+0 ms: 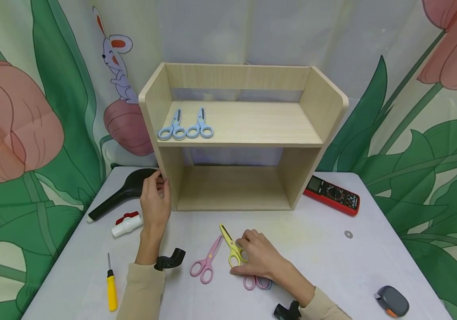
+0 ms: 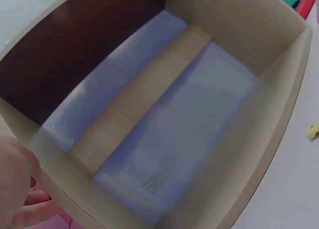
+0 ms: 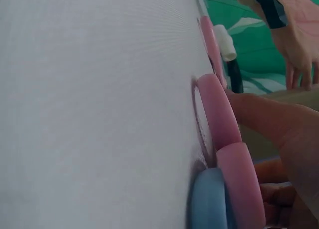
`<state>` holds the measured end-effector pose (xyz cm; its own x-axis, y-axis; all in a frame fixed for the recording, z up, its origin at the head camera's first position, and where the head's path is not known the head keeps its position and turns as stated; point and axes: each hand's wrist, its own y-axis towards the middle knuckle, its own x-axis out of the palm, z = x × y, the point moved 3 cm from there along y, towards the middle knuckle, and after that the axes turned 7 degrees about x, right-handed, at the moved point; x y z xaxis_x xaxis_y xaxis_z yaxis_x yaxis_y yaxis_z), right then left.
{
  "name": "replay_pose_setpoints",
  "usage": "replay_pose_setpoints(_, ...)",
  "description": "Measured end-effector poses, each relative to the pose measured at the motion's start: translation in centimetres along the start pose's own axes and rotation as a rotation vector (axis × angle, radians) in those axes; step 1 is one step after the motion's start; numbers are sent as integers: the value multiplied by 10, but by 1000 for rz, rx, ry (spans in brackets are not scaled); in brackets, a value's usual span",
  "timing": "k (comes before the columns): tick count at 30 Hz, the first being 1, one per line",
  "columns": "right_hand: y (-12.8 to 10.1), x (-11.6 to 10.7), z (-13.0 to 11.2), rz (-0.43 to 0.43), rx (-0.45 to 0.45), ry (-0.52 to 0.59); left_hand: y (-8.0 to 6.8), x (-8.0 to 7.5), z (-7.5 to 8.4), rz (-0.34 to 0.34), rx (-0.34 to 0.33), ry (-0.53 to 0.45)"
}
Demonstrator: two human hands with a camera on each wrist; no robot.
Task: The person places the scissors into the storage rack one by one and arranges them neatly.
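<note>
My left hand (image 1: pixel 156 200) is at the left side panel of the light wooden shelf (image 1: pixel 232 207), its loosely bent fingers beside the front edge. In the left wrist view, that hand (image 2: pixel 17 184) lies along the panel's outer side. Over the scissors on the table spreads my right hand (image 1: pixel 260 255), its thumb extended. Its fingers reach the yellow scissors (image 1: pixel 234 252), and it hides most of another pink pair (image 1: pixel 249 283) and a blue pair (image 1: pixel 267 284). Pink scissors (image 1: pixel 208 262) lie left of the yellow ones. Pink handle loops (image 3: pixel 219 109) show close beside the right hand (image 3: pixel 294 139).
Two pairs of light blue scissors (image 1: pixel 200 125) lie on the upper shelf board. Left of the shelf are a black paddle-shaped object (image 1: pixel 130 186), a white valve (image 1: pixel 126 226) and a yellow screwdriver (image 1: pixel 111 291). Rightward lie a red multimeter (image 1: pixel 334 195), washer (image 1: pixel 348 234) and tape measure (image 1: pixel 392 301).
</note>
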<state>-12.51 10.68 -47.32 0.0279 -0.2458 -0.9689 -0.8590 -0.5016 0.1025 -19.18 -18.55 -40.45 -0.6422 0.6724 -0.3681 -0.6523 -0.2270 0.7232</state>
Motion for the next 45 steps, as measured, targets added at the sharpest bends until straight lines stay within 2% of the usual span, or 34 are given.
replay_pose_setpoints(6, 3, 0, 0, 17, -15, -11, 2, 2, 1, -4, -6, -17)
replay_pose_setpoints(13, 11, 3, 2, -17, 56, 159, 0, 1, 1, -13, -26, 10)
replay_pose_setpoints(17, 14, 1, 1, 10, 67, 255, -1, 0, 1, -24, -39, 26)
replay_pose_setpoints(21, 16, -8, -2, 56, 47, 266, -1, -1, 2, -22, -36, 19)
replay_pose_setpoints(24, 18, -29, -10, 135, -7, 255, 0, -1, 2, -19, -31, 15)
replay_pose_setpoints(28, 22, -67, -23, 292, -130, 256, 0, -1, 1, -20, -31, 11)
replay_pose_setpoints(32, 32, -112, -33, 454, -276, 283, 0, 0, 1, -25, -39, 7)
replay_pose_setpoints(35, 43, -149, -39, 562, -317, 281, -1, 0, 1, -28, -45, 7)
replay_pose_setpoints(37, 51, -170, -40, 609, -291, 265, -1, 0, 1, -25, -42, 5)
replay_pose_setpoints(40, 66, -194, -39, 653, -204, 237, -1, 0, 1, -17, -31, -1)
replay_pose_setpoints(45, 98, -222, -33, 631, -30, 218, 0, -2, 2, -8, -13, 2)
